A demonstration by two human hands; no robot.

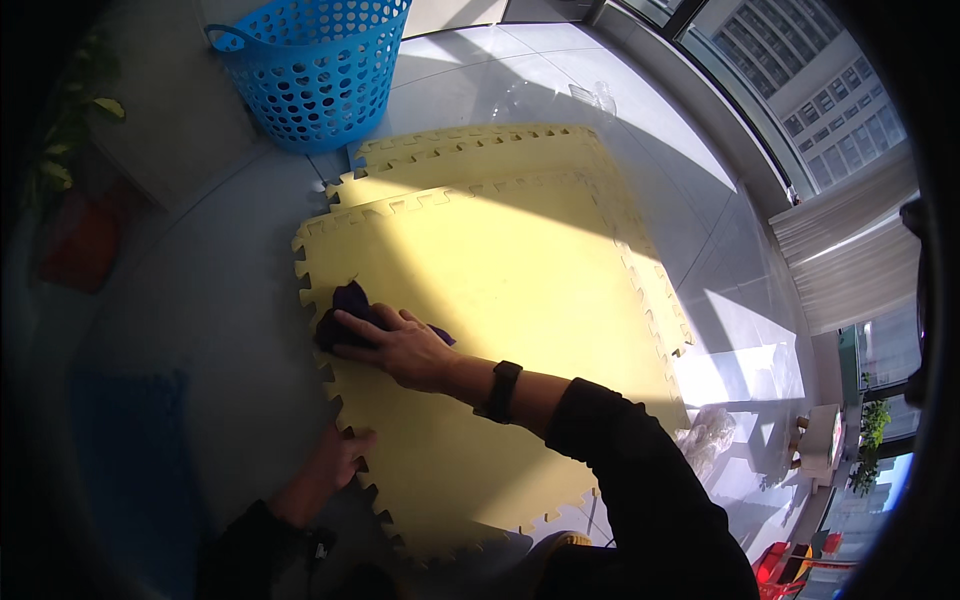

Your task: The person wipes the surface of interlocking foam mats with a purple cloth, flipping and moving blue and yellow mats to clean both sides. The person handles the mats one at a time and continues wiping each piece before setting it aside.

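Observation:
Yellow interlocking foam mats (pixel 517 262) lie stacked on the floor before me, their toothed edges not lined up. My right hand (pixel 409 345) presses a dark purple cloth (pixel 351 304) flat onto the top mat, close to its left edge. The fingers spread over the cloth, and part of it sticks out past the thumb side. A dark band (pixel 501 390) circles the right wrist. Lower down, my left hand (pixel 337 457) grips the left toothed edge of the mat, thumb on top; its other fingers are mostly hidden in shadow.
A blue perforated plastic basket (pixel 315 82) stands beyond the mats on the left. Clear plastic (pixel 709 439) lies to the right on the tiled floor (pixel 675 187). Leafy plants (pixel 56 161) and a reddish object (pixel 82 240) sit far left. A white curtain (pixel 847 240) hangs by the windows.

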